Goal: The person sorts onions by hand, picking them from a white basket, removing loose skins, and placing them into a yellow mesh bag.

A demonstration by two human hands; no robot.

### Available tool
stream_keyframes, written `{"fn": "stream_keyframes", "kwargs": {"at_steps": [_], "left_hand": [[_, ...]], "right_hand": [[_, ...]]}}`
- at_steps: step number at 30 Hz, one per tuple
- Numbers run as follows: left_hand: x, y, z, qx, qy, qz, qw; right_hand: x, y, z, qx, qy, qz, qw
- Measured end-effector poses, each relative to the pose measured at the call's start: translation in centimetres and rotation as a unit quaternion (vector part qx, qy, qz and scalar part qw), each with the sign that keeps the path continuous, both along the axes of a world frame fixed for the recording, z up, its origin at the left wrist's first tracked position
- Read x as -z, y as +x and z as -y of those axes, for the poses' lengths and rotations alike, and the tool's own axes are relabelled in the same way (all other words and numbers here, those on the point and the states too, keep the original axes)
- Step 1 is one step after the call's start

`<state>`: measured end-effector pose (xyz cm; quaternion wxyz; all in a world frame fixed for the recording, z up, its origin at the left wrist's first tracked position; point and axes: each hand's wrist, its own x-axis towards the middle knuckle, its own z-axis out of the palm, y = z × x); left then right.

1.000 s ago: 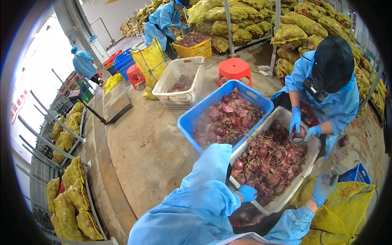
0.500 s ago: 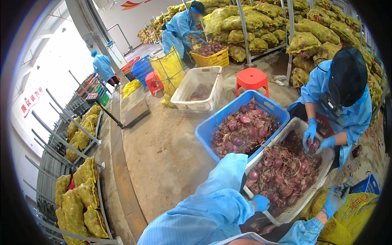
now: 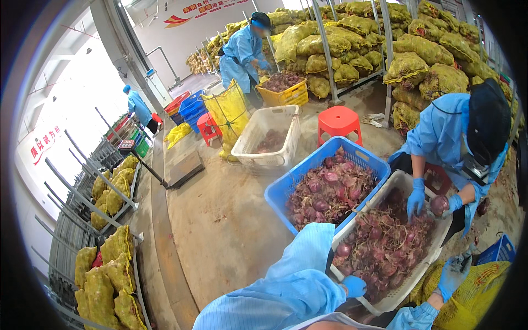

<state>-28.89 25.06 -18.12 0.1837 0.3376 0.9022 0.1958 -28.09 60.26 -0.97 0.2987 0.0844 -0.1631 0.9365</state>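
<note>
My left hand (image 3: 353, 286), in a blue glove, is closed over the near left rim of a white crate (image 3: 340, 239) heaped with red onions (image 3: 388, 247) and dry skins. On the far right, my right hand (image 3: 454, 273) is raised beside the crate, above a yellow mesh bag (image 3: 474, 294). Its glove is stained dark, and its fingers are held up and apart. Across the crate, a co-worker in blue reaches one gloved hand (image 3: 416, 199) into the onions. The co-worker's other hand (image 3: 455, 203) holds a single onion (image 3: 439, 205).
A blue crate (image 3: 278, 199) of onions adjoins the white one. Beyond are a red stool (image 3: 339, 122), another white crate (image 3: 242, 144) and a floor scale (image 3: 184, 168). Filled yellow sacks (image 3: 434, 49) are stacked behind metal posts. Two more people work farther off.
The co-worker's hands have parted: one has gone down into the onions, while the other has moved aside with an onion. My hands stay nearly in place; the view has tilted slightly.
</note>
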Motion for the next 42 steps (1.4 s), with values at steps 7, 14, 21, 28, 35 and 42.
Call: {"fn": "stream_keyframes", "kwargs": {"at_steps": [7,14,21,28,35,42], "left_hand": [[0.8,-0.2,-0.3,-0.006,0.004,-0.002,1.0],[0.4,0.1,0.7,-0.006,-0.015,0.03,0.999],[-0.3,-0.7,0.4,0.019,-0.03,0.058,0.998],[0.3,-1.0,-0.9,0.025,-0.037,0.018,0.999],[0.5,-1.0,-0.4,0.021,-0.054,0.023,0.998],[-0.2,-2.5,-1.4,0.058,-0.134,0.11,0.983]], "right_hand": [[-0.9,0.1,0.6,-0.009,0.015,-0.001,1.0],[-0.8,0.3,1.0,-0.002,-0.053,0.053,0.997],[-1.7,-0.4,3.0,0.159,0.095,0.227,0.956],[-6.0,-0.4,5.5,0.021,-0.07,0.136,0.988],[-3.4,-0.3,3.6,0.042,-0.057,0.086,0.994],[-6.0,-0.9,4.7,0.073,-0.142,0.142,0.977]]}}
